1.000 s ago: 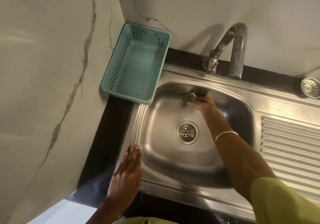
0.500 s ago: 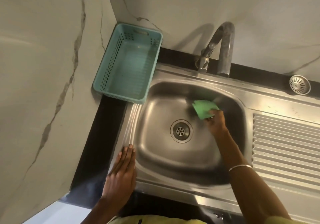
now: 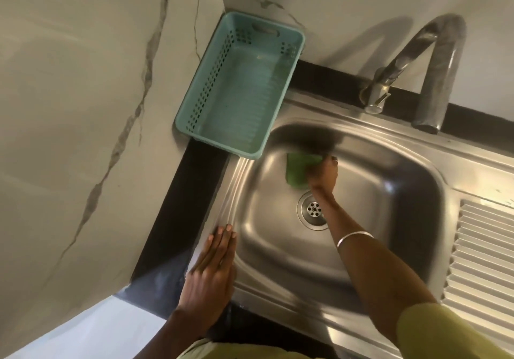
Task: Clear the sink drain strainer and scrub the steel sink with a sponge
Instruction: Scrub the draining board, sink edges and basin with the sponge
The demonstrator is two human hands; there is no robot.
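Observation:
The steel sink (image 3: 403, 192) fills the middle of the view, with its round drain (image 3: 313, 210) open at the bottom of the basin. My right hand (image 3: 322, 175) grips a green sponge (image 3: 299, 169) and presses it against the basin's far-left slope, just beyond the drain. My left hand (image 3: 211, 269) lies flat with straight fingers on the sink's left rim, holding nothing.
A teal plastic basket (image 3: 239, 86) stands in the back-left corner, overhanging the sink's rim. The curved steel tap (image 3: 434, 61) rises at the back. A ribbed draining board (image 3: 484, 258) lies to the right. Marble walls close in on the left and behind.
My right hand has swept the sponge from the basin's right of the drain over to the far-left slope. The left hand stays on the rim. The camera has shifted.

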